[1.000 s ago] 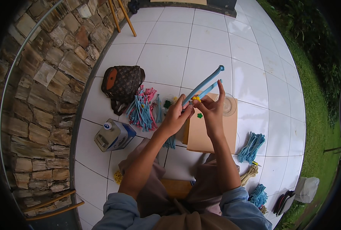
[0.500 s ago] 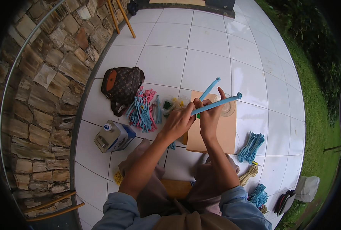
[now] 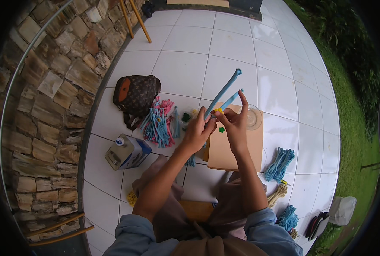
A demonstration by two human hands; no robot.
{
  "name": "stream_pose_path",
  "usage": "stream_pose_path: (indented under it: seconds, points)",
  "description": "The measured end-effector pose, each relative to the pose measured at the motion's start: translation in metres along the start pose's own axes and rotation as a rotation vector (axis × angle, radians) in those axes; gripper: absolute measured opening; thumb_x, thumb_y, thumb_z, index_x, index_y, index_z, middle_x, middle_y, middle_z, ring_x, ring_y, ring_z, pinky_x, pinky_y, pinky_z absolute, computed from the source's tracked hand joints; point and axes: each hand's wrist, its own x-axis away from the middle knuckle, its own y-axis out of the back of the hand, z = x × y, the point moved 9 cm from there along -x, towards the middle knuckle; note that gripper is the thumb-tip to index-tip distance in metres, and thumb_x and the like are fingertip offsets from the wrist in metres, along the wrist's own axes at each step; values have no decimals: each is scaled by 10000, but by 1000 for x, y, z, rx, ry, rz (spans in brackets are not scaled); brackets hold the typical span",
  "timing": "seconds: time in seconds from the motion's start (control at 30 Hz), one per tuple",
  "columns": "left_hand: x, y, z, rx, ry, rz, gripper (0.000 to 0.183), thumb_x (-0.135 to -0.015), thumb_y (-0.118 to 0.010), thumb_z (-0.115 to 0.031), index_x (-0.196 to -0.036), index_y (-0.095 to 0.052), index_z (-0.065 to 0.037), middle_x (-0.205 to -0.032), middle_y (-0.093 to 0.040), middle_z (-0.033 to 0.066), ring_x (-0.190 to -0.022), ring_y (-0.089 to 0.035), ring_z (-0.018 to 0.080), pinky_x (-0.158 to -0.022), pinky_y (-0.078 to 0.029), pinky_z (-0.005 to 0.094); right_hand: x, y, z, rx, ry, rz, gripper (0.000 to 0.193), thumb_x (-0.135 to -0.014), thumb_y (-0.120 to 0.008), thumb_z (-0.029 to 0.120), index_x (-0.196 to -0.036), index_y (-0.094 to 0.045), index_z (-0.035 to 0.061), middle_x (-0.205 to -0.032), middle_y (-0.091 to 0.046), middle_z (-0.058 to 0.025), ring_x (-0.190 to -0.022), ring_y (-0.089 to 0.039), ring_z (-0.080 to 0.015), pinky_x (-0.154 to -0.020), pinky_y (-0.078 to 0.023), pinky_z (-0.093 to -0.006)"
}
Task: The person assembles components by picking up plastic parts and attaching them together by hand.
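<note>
My left hand (image 3: 196, 133) is closed round a pale-blue strap (image 3: 224, 91) whose knotted end points up and away. A second blue length (image 3: 230, 100) runs beside it toward my right hand. Between thumb and finger, my right hand (image 3: 236, 128) pinches a small yellow flower-shaped piece (image 3: 218, 111) against the blue strap; its index finger is stretched upward. Whether the two blue lengths are one folded strap I cannot tell. Below the hands a small green flower-shaped piece (image 3: 221, 129) lies on a tan board (image 3: 237, 149), with a clear round dish (image 3: 254, 118) at its far right.
Pink and blue straps (image 3: 159, 121) lie in a heap on the left, near a brown backpack (image 3: 136, 96) and a metal can (image 3: 128, 151). Bundled blue straps (image 3: 279, 164) and cream straps (image 3: 277, 195) are at right. A stone wall (image 3: 49, 115) borders the tiles.
The longer blue strap has swung from pointing right to pointing up and away. My hands have drawn slightly apart, and the yellow piece now shows at my right fingertips.
</note>
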Motion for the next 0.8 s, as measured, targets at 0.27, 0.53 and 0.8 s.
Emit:
stream_pose_path:
  seconds: [0.27,0.53,0.8]
  points:
    - [4,-13,-31,-399,-270,89,207,-783,-548,-5,-865,-359,19,-604,-524,171,-601,-560,370,-470,-403,374,7,7,-4,-11,94,-212,621,-800,-532,-49,-1289,-186,114,-712,-528,-52,-618,-527,-99,-550,-433,-208]
    - [3,-5,-8,142,26,52,157,-881,-455,-81,-845,-311,-30,-570,-473,63,-517,-504,132,-512,-419,269,-1,17,7,55,74,-143,469,-904,-450,175,-1283,-195,73,-665,-534,-61,-620,-510,-101,-577,-413,-221]
    - [-1,10,-10,-47,-36,-79,183,-876,-479,-100,-848,-314,-26,-585,-448,61,-528,-459,103,-518,-403,266,2,5,1,-84,10,-39,581,-844,-541,82,-1289,-167,71,-782,-574,-101,-679,-541,-119,-668,-447,-255]
